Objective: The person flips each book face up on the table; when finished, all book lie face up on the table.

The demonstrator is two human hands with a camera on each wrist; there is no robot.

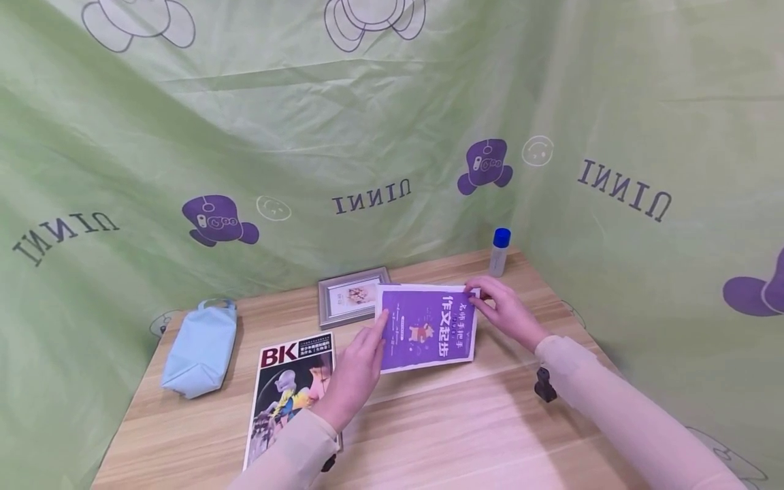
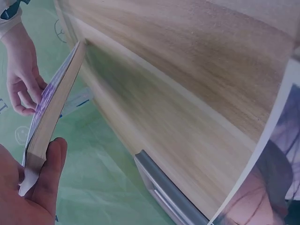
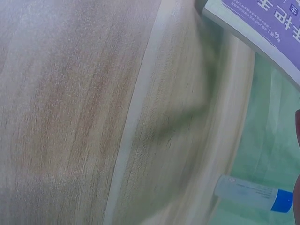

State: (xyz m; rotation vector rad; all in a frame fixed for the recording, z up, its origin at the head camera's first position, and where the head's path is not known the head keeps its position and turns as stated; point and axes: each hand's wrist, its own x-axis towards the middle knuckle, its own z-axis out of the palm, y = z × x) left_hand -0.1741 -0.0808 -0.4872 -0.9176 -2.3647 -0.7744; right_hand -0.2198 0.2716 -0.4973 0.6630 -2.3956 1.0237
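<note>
A purple paperback book (image 1: 404, 340) with white borders is held tilted over the wooden table, its cover toward the head camera. My left hand (image 1: 355, 371) grips its left edge, thumb on the cover and fingers behind. The thick block of pages (image 2: 63, 98) faces the left wrist camera. At the upper right corner, my right hand (image 1: 505, 309) pinches the book's edge with bent fingers. Beneath my left forearm lies a magazine (image 1: 278, 381) marked BK, partly covered by the hand and sleeve. Only a sliver of the right hand (image 3: 297, 159) enters the right wrist view.
Behind the book lies a grey picture frame (image 1: 324, 306), its right part overlapped by the book. A clear bottle with a blue cap (image 1: 499, 253) stands at the back right corner. On the left sits a light blue pouch (image 1: 202, 347). Green printed curtains (image 1: 294, 136) border the table.
</note>
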